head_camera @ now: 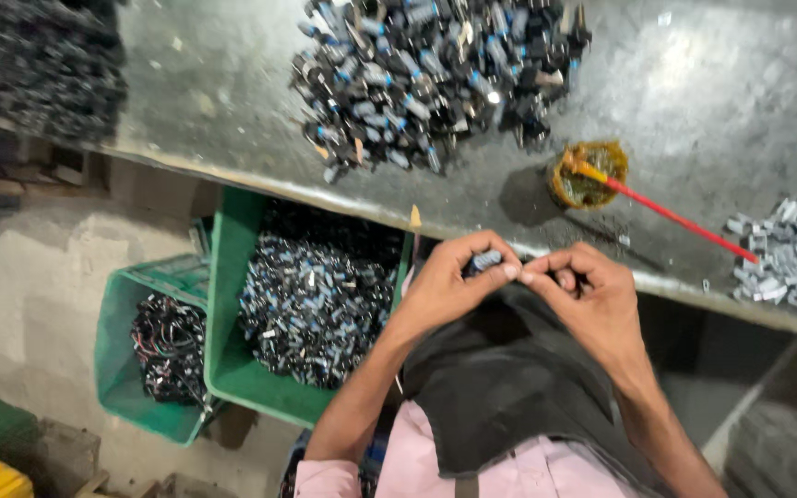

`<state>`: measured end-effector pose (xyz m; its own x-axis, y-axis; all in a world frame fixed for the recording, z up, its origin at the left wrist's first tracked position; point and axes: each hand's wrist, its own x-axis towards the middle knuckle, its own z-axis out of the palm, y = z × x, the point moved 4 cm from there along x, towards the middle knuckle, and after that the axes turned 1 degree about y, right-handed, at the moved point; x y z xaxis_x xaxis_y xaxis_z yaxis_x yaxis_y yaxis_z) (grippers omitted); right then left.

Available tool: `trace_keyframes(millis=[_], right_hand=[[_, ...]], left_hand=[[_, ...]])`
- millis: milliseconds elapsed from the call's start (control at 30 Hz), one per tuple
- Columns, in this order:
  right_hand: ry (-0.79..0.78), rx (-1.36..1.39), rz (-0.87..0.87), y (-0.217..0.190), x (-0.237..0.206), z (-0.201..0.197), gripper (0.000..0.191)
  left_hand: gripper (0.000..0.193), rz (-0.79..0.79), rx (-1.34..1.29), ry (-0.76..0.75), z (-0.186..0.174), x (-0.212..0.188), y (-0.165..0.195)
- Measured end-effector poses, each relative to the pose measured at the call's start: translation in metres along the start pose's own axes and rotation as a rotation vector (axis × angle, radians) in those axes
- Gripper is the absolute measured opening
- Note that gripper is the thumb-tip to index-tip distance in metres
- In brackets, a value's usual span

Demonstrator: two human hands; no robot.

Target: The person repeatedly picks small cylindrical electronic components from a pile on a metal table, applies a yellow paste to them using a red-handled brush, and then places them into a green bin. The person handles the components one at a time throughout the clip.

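My left hand [454, 277] pinches a small black and blue part [484, 262] between thumb and fingers, just below the front edge of the grey metal table [694, 101]. My right hand [583, 290] meets it fingertip to fingertip, fingers curled; what it holds, if anything, is hidden. Both hands hover over a black cloth [500, 378] on my lap. A large heap of similar black and blue parts [431, 74] lies on the table above the hands.
A small yellow pot [588, 173] with a red-handled brush [671, 217] stands on the table. Silver parts [791, 249] are piled at right, dark parts [43, 60] at far left. Two green crates [223, 304] [117, 341] on the floor hold parts and wires.
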<state>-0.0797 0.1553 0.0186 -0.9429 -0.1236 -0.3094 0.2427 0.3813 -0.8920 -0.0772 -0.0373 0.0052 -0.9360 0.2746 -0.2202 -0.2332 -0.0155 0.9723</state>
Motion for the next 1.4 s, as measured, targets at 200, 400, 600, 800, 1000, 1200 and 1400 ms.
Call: trace_keyframes(millis=[200, 400, 600, 800, 1000, 1200, 1400], right_hand=[[0.045, -0.038, -0.068, -0.004, 0.007, 0.003, 0.013], [0.233, -0.297, -0.21, -0.009, 0.006, 0.012, 0.015], [0.226, -0.333, -0.287, 0.003, 0.009, 0.015, 0.016], [0.239, -0.56, -0.341, 0.006, 0.011, 0.028, 0.018], [0.233, -0.531, -0.266, 0.012, 0.008, 0.027, 0.016], [0.084, 0.023, -0.037, 0.032, 0.004, 0.013, 0.01], [-0.073, 0.371, 0.007, 0.036, 0.0, 0.012, 0.006]], left_hand=[[0.017, 0.013, 0.129, 0.006, 0.004, 0.015, 0.0], [0.022, 0.026, 0.418, 0.192, 0.016, 0.034, -0.006], [0.022, -0.01, 0.399, 0.151, 0.016, 0.042, -0.018], [0.024, -0.048, 0.53, 0.228, 0.017, 0.044, -0.017], [0.022, -0.119, 0.643, 0.277, 0.016, 0.042, -0.007], [0.015, -0.002, 0.089, 0.112, 0.004, 0.023, 0.004], [0.013, 0.065, 0.102, 0.025, 0.006, 0.015, 0.014]])
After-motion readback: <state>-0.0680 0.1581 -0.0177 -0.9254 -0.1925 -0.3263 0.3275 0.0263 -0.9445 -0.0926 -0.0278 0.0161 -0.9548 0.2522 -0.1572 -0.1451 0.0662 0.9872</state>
